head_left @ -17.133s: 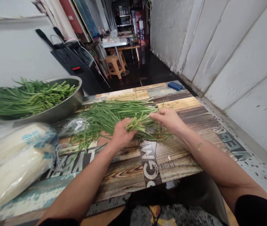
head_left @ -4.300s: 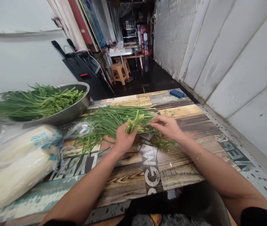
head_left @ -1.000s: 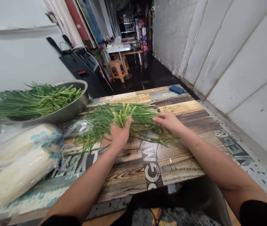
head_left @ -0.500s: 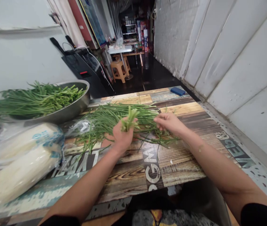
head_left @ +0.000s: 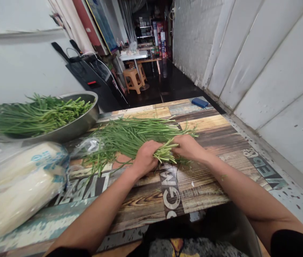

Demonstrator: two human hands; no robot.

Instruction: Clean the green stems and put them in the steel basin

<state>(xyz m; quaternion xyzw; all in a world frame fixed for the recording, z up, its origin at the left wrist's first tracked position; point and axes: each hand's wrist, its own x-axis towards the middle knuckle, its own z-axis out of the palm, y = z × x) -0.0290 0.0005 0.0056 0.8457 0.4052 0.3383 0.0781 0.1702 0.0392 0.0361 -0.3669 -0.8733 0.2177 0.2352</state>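
My left hand (head_left: 146, 157) is closed around a bunch of garlic chives, its pale cut stem ends (head_left: 164, 153) pointing right. Against those ends, my right hand (head_left: 187, 147) has curled fingers, with a stalk or two running into them; its fingertips are partly hidden. Beneath and beyond both hands lies a loose heap of garlic chives (head_left: 130, 132) on the wood-patterned table (head_left: 140, 200). More garlic chives (head_left: 41, 114) fill a metal basin (head_left: 88, 114) at the left, leaves hanging over its side.
Plastic-wrapped white packages (head_left: 25, 189) lie at the table's left, near a crumpled clear bag (head_left: 90, 144). A small blue box (head_left: 200, 102) sits at the far right corner. White wall panels (head_left: 263, 60) run along the right. Farther off stand stools (head_left: 132, 80) and a small table (head_left: 134, 55).
My left hand has turned the bunch from upright to lying rightward and lowered it. My right hand has moved slightly left and down to meet the stem ends.
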